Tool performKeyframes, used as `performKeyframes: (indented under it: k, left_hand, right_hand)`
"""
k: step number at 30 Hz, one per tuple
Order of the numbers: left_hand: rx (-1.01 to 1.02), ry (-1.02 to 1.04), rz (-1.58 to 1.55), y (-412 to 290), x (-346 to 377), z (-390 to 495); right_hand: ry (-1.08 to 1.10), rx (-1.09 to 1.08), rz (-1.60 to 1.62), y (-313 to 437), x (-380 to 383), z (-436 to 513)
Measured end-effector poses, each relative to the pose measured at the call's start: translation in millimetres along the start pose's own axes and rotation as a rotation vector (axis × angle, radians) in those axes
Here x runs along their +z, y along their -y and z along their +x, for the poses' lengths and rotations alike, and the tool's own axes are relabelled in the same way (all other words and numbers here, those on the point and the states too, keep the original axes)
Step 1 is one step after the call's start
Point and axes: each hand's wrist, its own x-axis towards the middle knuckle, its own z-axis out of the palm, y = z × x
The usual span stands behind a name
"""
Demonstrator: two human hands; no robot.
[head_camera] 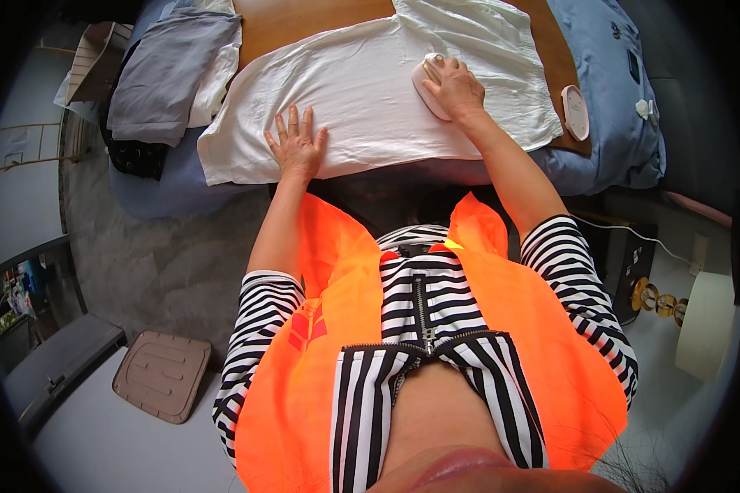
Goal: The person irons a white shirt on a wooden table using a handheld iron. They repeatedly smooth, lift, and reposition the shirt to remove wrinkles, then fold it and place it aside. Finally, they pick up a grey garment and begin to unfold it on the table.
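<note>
White trousers [364,86] lie spread across a brown board [320,13], with wrinkles along the cloth and a gathered waistband toward the right. My right hand [459,89] grips a small pale pink handheld iron [431,105], which rests on the fabric. Flat on the leg of the trousers, my left hand [298,145] presses down with its fingers apart and holds nothing. To the right of the waistband, a pale oval iron base [575,113] sits at the board's edge.
Folded grey clothing [166,74] is stacked at the left over white and black cloth. Blue bedding [604,129] surrounds the board, with a phone [634,65] on it. At right stand a lamp [703,326] and a white cord [629,231]. A brown lid [162,376] lies lower left.
</note>
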Motion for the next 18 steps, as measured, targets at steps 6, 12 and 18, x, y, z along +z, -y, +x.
performKeyframes:
  k: [6, 12, 18]
  left_hand:
    - [-0.005, 0.011, 0.022, 2.4, 0.3, -2.2]
    - [-0.007, -0.001, 0.034, 1.5, 0.8, -2.5]
    - [-0.018, 0.017, 0.059, 1.7, 0.4, -3.2]
  right_hand:
    - [0.010, 0.174, -0.070, -1.8, 6.0, 57.0]
    - [0.079, 0.091, -0.104, -8.5, -4.7, 28.4]
    - [0.146, -0.011, -0.007, -29.9, -25.9, -22.6]
